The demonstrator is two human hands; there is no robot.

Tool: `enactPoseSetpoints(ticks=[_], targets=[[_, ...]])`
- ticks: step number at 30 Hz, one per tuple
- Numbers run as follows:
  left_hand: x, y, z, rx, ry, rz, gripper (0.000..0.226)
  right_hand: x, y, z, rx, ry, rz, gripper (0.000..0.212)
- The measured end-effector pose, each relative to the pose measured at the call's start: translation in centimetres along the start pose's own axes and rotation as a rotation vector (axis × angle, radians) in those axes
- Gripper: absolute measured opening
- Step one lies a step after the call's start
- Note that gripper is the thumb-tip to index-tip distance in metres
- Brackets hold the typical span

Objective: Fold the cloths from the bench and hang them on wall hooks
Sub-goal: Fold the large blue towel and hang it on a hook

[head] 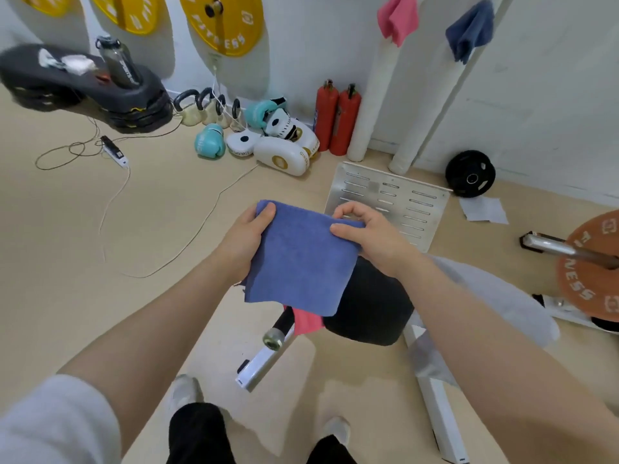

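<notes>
I hold a folded blue cloth [299, 259] in the air above the bench. My left hand [246, 241] grips its left edge, thumb on top. My right hand [365, 232] pinches its upper right corner. Under it lies the black bench pad [371, 306], with a pink cloth [306, 321] showing at the pad's left edge. A grey cloth [495, 296] lies to the right of the pad. On the wall at the top, a pink cloth [398, 18] and a dark blue cloth [470, 30] hang side by side.
Two red extinguishers [336, 118], boxing gloves and pads [268, 139], and kettlebells stand along the wall. A cable and power strip [115, 150] cross the floor at left. A white slotted panel [392, 202], a black weight plate [470, 174] and a barbell with an orange plate [589, 269] are on the right.
</notes>
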State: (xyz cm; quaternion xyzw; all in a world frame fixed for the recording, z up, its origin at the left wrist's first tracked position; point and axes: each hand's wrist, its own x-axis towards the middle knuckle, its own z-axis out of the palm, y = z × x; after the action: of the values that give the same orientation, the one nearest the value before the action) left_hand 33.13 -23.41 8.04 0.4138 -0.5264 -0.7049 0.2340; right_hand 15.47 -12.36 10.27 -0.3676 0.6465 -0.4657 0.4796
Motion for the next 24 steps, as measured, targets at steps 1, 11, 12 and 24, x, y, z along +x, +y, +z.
enactPoseSetpoints(ticks=[1, 11, 12, 24], targets=[[0.3, 0.4, -1.8, -0.006, 0.019, -0.002, 0.019, 1.2, -0.5, 1.6, -0.016, -0.007, 0.001, 0.012], [7.5, 7.1, -20.4, 0.062, -0.074, -0.042, 0.019, 12.5, -5.6, 17.1, 0.016, 0.13, 0.01, 0.018], [8.3, 7.5, -21.5, 0.083, -0.093, -0.037, 0.019, 13.3, -6.0, 18.1, -0.013, 0.2, -0.002, 0.017], [18.6, 12.9, -19.1, 0.615, -0.143, 0.23, 0.035, 20.8, -10.2, 17.3, 0.29, 0.643, -0.059, 0.009]])
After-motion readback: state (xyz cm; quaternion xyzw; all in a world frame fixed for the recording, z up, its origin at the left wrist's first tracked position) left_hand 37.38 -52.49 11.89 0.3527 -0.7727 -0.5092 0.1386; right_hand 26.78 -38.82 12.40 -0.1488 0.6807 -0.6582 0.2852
